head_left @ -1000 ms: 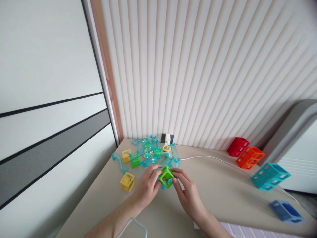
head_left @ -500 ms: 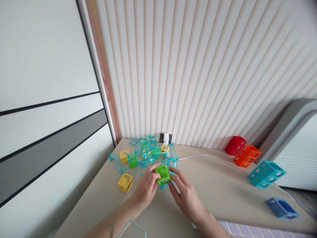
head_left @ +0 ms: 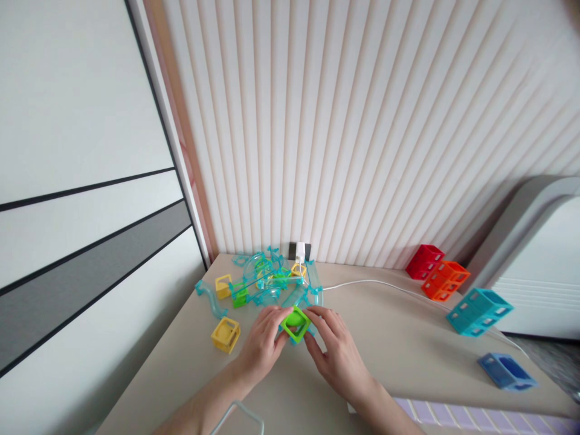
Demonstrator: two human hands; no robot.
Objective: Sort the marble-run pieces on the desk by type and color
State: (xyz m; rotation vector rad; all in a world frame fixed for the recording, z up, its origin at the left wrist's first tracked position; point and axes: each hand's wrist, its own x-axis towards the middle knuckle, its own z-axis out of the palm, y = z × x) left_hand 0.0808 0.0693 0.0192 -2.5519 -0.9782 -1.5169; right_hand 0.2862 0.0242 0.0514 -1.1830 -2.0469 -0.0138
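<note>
Green block (head_left: pixel 295 318) held above the table (head_left: pixel 389 356), near the heaped blue tracks (head_left: pixel 270 295). My left hand (head_left: pixel 263 339) and right hand (head_left: pixel 338 350) grip opposite sides, fingers narrowed onto it. Half a second ago it sat squarer; now turned, one corner toward me. Yellow block (head_left: pixel 225 332), left: unmoved.

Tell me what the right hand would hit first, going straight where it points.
Probably the green cube, which the right hand seems to touch; then perhaps teal pieces, though depth is unclear.
</note>
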